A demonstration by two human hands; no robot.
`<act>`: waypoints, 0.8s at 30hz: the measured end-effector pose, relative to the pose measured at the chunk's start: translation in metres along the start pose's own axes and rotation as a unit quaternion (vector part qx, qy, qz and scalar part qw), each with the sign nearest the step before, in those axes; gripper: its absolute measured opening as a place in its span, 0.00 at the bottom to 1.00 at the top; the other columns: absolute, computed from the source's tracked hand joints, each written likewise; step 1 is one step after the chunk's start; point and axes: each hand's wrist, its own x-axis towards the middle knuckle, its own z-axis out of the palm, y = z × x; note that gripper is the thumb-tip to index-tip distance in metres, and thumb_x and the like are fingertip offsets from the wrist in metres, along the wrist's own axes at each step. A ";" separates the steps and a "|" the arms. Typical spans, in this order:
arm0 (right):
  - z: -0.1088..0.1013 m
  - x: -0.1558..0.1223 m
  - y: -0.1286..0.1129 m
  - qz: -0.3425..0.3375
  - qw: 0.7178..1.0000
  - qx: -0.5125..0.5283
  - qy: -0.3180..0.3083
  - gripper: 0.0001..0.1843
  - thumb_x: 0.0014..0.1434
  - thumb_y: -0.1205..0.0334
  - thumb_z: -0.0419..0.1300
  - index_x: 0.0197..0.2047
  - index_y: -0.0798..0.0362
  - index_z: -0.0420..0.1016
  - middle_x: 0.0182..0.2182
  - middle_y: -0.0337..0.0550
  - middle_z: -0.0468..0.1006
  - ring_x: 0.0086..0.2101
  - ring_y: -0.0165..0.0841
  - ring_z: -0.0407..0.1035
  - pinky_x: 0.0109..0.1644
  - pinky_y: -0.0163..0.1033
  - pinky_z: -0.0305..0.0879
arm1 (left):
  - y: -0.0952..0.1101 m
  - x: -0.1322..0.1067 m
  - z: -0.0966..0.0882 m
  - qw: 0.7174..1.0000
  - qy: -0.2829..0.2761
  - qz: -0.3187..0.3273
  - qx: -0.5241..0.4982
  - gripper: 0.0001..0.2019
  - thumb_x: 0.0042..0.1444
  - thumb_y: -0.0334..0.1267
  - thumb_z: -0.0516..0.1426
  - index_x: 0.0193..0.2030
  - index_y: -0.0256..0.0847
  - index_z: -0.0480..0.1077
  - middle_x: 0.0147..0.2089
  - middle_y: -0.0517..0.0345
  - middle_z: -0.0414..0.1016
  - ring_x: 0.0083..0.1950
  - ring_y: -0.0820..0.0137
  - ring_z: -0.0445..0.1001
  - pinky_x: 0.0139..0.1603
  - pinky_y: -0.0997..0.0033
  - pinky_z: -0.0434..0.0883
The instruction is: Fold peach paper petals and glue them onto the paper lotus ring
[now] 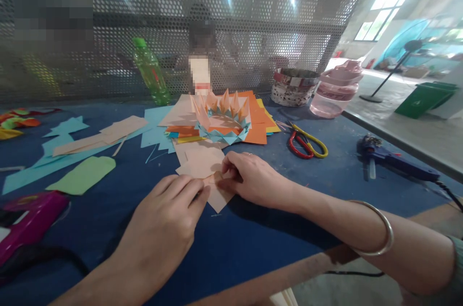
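Note:
A pale peach paper piece [217, 195] lies on the blue table [231, 243] in front of me. My left hand [164, 219] rests on its left edge, fingers curled down and pressing on it. My right hand [249, 178] pinches a fold of the same piece at its upper right. Just behind, more peach sheets [198, 156] lie flat. Further back stands a folded paper crown [222, 120] of blue and orange points on a stack of orange and yellow sheets [258, 125].
Red and yellow scissors [307, 144] lie to the right, a blue glue gun [394, 161] beyond them. A pink glue gun [31, 219] sits at the left. Blue, green and peach scraps [81, 176] cover the left. A green bottle [150, 72], woven basket [292, 86] and pink jug [334, 94] stand at the back.

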 end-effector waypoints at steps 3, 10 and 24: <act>0.001 0.001 0.000 -0.002 1.000 -0.002 0.003 0.07 0.55 0.67 0.62 0.37 0.54 0.67 0.28 0.37 0.73 0.31 0.29 0.63 0.36 0.34 0.55 | -0.001 0.002 0.002 1.000 -0.005 0.004 -0.028 0.24 0.46 0.17 0.47 0.45 0.33 0.76 0.39 0.47 0.76 0.41 0.58 0.71 0.40 0.55 0.71; 0.000 0.002 0.001 -0.006 1.000 0.005 0.000 0.08 0.54 0.69 0.61 0.37 0.54 0.67 0.29 0.37 0.74 0.31 0.29 0.64 0.36 0.34 0.55 | 0.001 0.009 -0.005 1.000 0.002 0.019 0.000 0.22 0.44 0.17 0.47 0.41 0.32 0.76 0.36 0.46 0.77 0.39 0.58 0.72 0.40 0.55 0.71; 0.001 0.011 0.002 -0.004 0.999 0.035 0.008 0.07 0.64 0.66 0.53 0.41 0.55 0.73 0.37 0.44 0.76 0.35 0.29 0.68 0.40 0.33 0.59 | -0.002 0.002 -0.001 1.000 -0.014 -0.006 -0.010 0.18 0.45 0.17 0.47 0.34 0.32 0.75 0.33 0.48 0.72 0.39 0.57 0.68 0.42 0.54 0.69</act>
